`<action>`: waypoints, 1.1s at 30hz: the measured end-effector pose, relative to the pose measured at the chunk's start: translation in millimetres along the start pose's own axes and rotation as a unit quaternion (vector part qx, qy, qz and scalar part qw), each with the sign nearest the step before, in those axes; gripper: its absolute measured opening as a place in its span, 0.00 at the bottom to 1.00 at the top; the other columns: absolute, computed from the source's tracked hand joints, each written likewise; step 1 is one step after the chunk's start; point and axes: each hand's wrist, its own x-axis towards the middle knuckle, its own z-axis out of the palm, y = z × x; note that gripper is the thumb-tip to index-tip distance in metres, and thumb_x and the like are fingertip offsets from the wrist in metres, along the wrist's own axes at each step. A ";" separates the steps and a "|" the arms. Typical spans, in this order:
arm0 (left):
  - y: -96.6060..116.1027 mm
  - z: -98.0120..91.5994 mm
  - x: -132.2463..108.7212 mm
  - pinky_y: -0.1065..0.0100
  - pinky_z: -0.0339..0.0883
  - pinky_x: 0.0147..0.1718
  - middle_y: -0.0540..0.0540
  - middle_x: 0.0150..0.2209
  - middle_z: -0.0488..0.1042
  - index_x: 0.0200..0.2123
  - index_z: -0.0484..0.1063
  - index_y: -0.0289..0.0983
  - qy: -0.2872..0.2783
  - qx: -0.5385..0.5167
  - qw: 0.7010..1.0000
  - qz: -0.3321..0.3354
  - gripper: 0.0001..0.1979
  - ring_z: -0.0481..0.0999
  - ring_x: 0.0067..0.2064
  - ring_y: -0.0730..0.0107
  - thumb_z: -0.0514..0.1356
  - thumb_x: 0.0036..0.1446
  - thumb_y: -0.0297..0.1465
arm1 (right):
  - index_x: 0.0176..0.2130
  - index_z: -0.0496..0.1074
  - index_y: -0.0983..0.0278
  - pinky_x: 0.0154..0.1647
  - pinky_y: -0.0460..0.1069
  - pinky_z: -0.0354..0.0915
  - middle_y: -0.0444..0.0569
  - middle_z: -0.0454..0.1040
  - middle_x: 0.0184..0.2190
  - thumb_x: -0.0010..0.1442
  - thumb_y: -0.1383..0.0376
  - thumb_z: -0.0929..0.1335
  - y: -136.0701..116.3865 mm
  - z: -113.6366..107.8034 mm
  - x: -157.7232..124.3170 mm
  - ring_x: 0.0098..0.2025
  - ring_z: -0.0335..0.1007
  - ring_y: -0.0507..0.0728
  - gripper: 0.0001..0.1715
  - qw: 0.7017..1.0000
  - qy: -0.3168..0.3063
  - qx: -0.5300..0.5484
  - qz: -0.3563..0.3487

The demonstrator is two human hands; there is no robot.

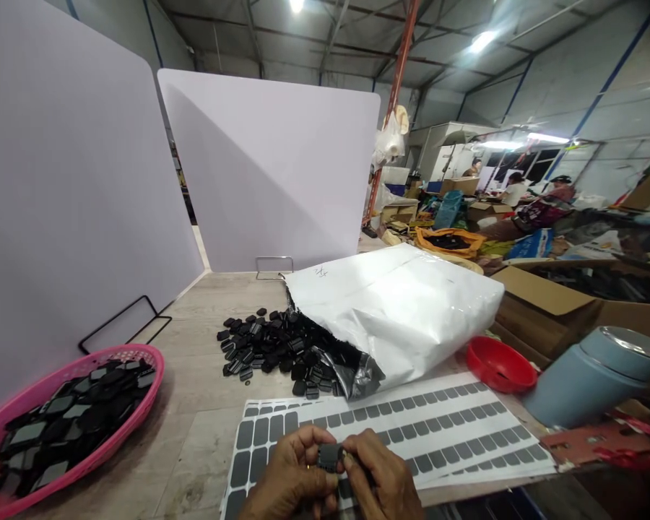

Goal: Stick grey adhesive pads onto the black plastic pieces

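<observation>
Between my two hands is a small black plastic piece (329, 457), roughly square with rounded corners. My left hand (292, 473) grips it from the left with thumb and fingers. From the right, the closed fingertips of my right hand (382, 473) touch its edge; whether they pinch anything else is too small to tell. Beneath both hands lie white sheets (379, 446) with rows of dark grey rounded stickers. Beyond them, a heap of similar black pieces (271, 343) spills from the torn mouth of a large white plastic bag (401, 303).
A pink basket (154, 368) of black pieces stands at left. At right are a red bowl (501, 365), a blue-grey flask (590, 379) and an open cardboard box (547, 292). White panels (271, 166) on wire feet border the table (195, 426). Other people sit far back right.
</observation>
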 end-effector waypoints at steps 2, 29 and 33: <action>-3.2 -2.1 2.3 0.79 0.59 0.12 0.49 0.26 0.78 0.34 0.66 0.35 0.001 0.004 1.000 0.006 0.23 0.72 0.17 0.75 0.70 0.32 0.26 | 0.38 0.66 0.61 0.29 0.45 0.62 0.45 0.68 0.28 0.64 0.70 0.58 -0.9 -0.8 -0.2 0.30 0.69 0.52 0.10 1.000 -0.007 -0.018 -0.006; 31.5 -41.5 -13.2 0.78 0.56 0.14 0.48 0.25 0.77 0.33 0.70 0.34 0.190 0.105 0.965 0.148 0.21 0.69 0.17 0.77 0.69 0.42 0.44 | 0.34 0.65 0.60 0.30 0.45 0.60 0.43 0.70 0.30 0.61 0.71 0.58 10.7 -3.6 1.5 0.30 0.71 0.53 0.10 0.980 -0.074 -0.172 0.069; 29.0 -45.9 -9.0 0.78 0.53 0.11 0.49 0.24 0.75 0.32 0.69 0.35 0.159 0.151 0.969 0.117 0.21 0.67 0.15 0.77 0.67 0.42 0.46 | 0.33 0.65 0.60 0.28 0.46 0.57 0.43 0.71 0.30 0.58 0.73 0.59 0.6 -0.3 7.7 0.29 0.71 0.52 0.10 0.967 -0.130 -0.213 0.050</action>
